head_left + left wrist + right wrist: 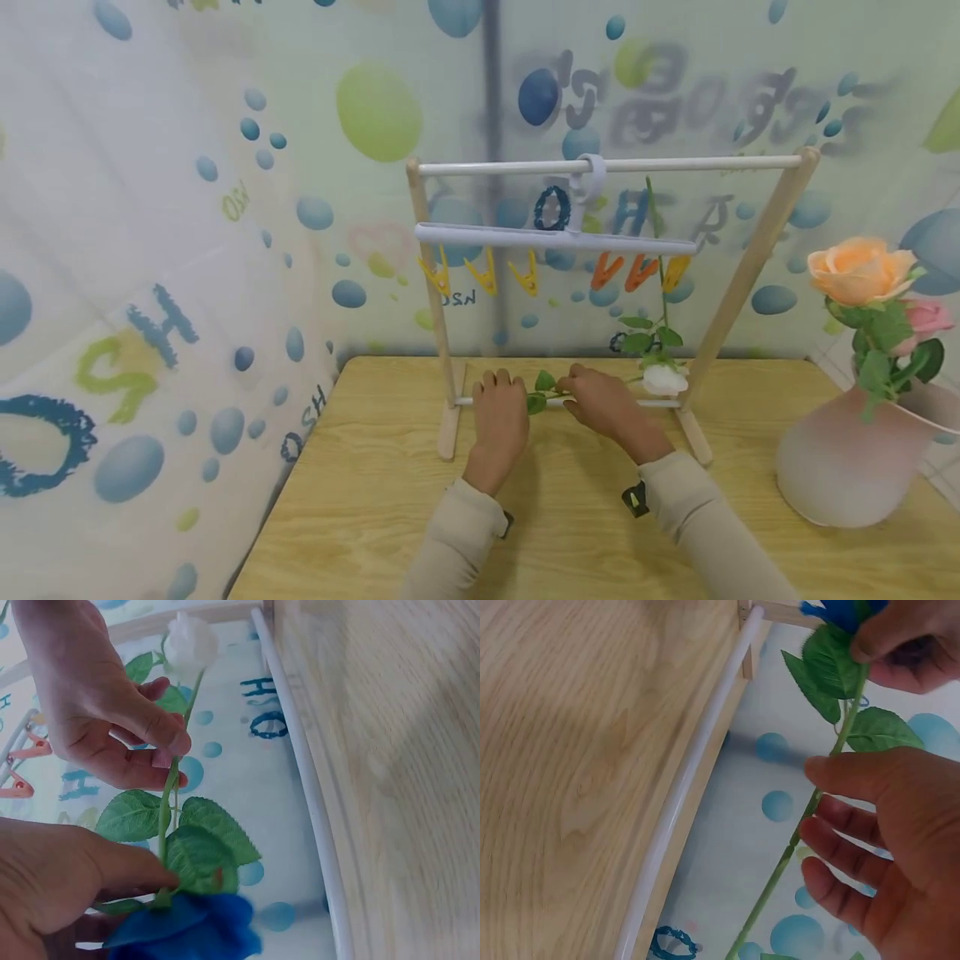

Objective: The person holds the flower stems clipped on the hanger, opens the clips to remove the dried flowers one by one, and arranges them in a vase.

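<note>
A blue artificial flower (187,930) with a green stem (168,796) and leaves (206,844) is held low behind the wooden drying rack (431,275). My left hand (501,398) grips it just under the bloom (840,611), thumb on a leaf. My right hand (587,398) pinches the stem (810,806) farther along, between thumb and fingers. In the head view the bloom is hidden behind my left hand. A white rose (664,379) hangs head down from a clip on the white hanger (555,237), close to my right hand.
The rack's white bottom rod (682,802) runs just in front of both hands on the wooden table (375,500). Yellow and orange clips (487,275) hang from the hanger. A frosted pink vase (847,467) with an orange rose (858,271) and a pink rose (930,317) stands at the right. A patterned curtain (150,250) closes off the back and left.
</note>
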Demonstrator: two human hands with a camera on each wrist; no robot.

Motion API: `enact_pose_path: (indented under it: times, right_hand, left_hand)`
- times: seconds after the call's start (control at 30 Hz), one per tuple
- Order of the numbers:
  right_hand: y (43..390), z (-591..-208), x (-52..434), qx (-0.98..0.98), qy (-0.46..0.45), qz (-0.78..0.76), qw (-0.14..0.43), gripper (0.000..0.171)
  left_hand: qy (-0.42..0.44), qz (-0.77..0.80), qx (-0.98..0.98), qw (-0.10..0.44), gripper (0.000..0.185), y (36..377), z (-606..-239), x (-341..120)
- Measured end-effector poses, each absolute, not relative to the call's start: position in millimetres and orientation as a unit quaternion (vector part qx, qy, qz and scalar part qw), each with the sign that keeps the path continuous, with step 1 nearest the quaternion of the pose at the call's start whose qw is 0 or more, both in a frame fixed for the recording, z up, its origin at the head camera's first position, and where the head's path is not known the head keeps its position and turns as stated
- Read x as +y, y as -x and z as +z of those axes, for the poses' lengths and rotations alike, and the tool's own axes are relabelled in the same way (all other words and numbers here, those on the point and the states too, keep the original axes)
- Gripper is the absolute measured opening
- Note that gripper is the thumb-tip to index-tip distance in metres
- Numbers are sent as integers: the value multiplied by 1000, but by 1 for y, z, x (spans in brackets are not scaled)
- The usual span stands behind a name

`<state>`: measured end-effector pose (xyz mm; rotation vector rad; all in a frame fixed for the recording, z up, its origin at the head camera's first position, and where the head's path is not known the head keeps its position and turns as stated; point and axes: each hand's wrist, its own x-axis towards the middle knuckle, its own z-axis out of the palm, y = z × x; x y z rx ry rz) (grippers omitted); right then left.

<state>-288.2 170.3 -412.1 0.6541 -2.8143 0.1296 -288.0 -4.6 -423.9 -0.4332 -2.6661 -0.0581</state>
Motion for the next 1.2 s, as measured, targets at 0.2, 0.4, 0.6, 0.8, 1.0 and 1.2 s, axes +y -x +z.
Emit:
enact_pose_path:
  times: [0.2, 0.4, 0.6, 0.8, 1.0, 1.2]
  right_hand:
    - [285, -413, 168, -956, -232, 99, 152, 6]
    - [278, -413, 170, -950, -204, 137, 194, 7]
    - [269, -417, 184, -951, -138, 163, 224, 7]
    - [257, -418, 203, -943, -89, 190, 260, 7]
    - [243, -408, 218, -923, -68, 213, 314, 7]
    - [229, -394, 234, -879, -47, 203, 428, 12]
  left_hand:
    - [144, -36, -940, 308, 10, 289, -420, -4]
    - [171, -117, -897, 390, 27, 291, -419, 2]
    - [176, -178, -866, 433, 49, 290, -420, 9]
    - [183, -246, -849, 431, 68, 289, -421, 14]
    - [194, -403, -836, 316, 65, 295, -422, 22]
    - [215, -514, -812, 175, 61, 306, -424, 38]
